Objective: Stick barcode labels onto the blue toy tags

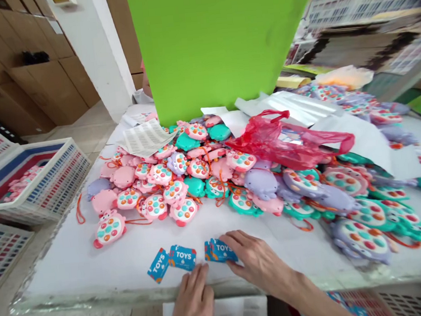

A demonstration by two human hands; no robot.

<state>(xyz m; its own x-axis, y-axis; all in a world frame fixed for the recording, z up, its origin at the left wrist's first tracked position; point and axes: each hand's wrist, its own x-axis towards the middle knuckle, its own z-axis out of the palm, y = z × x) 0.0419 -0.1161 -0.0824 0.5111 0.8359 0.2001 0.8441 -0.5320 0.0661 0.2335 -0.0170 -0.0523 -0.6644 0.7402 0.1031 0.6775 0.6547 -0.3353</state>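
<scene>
Currently, both hands work low in the centre of the frame, over the near edge of a white-covered table (68,273). The right hand (255,258), right of centre, has its fingertips on the right end of some overlapping blue "TOYS" cards (219,250); whether it pinches them or only presses them flat cannot be told. The left hand (195,298), at the bottom centre, lies with its fingers close together and pointing up the frame, their tips just beside the lower right corner of another blue card (183,257). Its underside is hidden, so I cannot tell if it grips anything. Left of that, a tilted card (158,266) lies flat, close against its neighbour.

Across the middle of the frame spreads a heap of toys (160,175) in pink, green and purple, with coloured buttons and orange cords. A crumpled red plastic bag (287,140) lies over the heap, right of centre, and a printed sheet (145,137) rests on its upper left part. A green board (222,42) stands upright behind, at the top centre. At the left edge, a white basket (55,185) holds pink toys (24,181).
</scene>
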